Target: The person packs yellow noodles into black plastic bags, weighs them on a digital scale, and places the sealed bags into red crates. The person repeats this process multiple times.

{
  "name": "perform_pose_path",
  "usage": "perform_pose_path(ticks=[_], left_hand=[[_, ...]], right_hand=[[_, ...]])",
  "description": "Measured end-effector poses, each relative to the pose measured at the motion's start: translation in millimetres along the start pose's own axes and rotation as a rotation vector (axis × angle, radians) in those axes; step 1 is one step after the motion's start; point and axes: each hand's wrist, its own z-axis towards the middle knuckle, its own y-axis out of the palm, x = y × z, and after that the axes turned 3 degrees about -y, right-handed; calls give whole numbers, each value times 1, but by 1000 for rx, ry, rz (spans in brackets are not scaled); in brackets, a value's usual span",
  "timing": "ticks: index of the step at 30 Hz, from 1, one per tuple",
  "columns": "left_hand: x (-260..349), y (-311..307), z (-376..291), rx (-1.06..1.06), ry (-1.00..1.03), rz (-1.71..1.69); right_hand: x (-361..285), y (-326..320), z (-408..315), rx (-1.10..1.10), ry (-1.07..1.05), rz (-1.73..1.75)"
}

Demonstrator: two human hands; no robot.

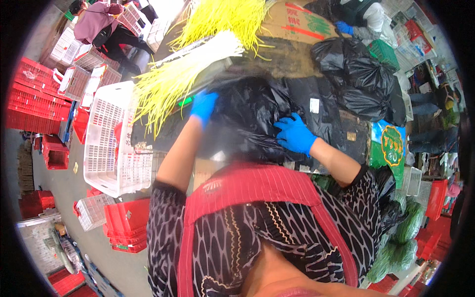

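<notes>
Both my hands wear blue gloves and rest at a sheet or bag of black plastic (245, 107) spread before me on the table. My left hand (204, 107) is at its left edge, partly blurred, and its fingertips are hidden. On the plastic's right part lies my right hand (295, 135), fingers bent and slightly apart; whether they pinch the film is unclear. A bundle of long yellow stalks with white ends (185, 78), resembling blanched chives, lies just beyond my left hand. Farther back is a larger heap of yellow stalks (226, 22).
Knotted black bags (352, 74) sit at the table's right, near a co-worker's gloved hand (344, 28). A printed cardboard box (297, 22) lies at the back. Left of the table stand a white plastic crate (107, 141) and red crates (126, 222). Another person (96, 22) bends over crates.
</notes>
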Motion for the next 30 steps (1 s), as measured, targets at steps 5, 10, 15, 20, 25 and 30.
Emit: perform_pose_path(ticks=[5, 10, 15, 20, 25, 30], left_hand=[[-1, -125, -127, -87, 116, -273], [-45, -170, -202, 154, -33, -480], [-94, -145, -210, 314, -216, -274], [-77, -124, -216, 311, -383, -635], [-44, -87, -193, 174, -363, -784], [6, -117, -210, 45, -302, -937]], right_hand=[[11, -30, -3, 385, -67, 451], [-23, -58, 57, 995, 271, 1513], [16, 66, 90, 482, 90, 304], [62, 73, 76, 196, 185, 72], [-50, -75, 104, 466, -214, 769], [-43, 5, 113, -112, -159, 449]])
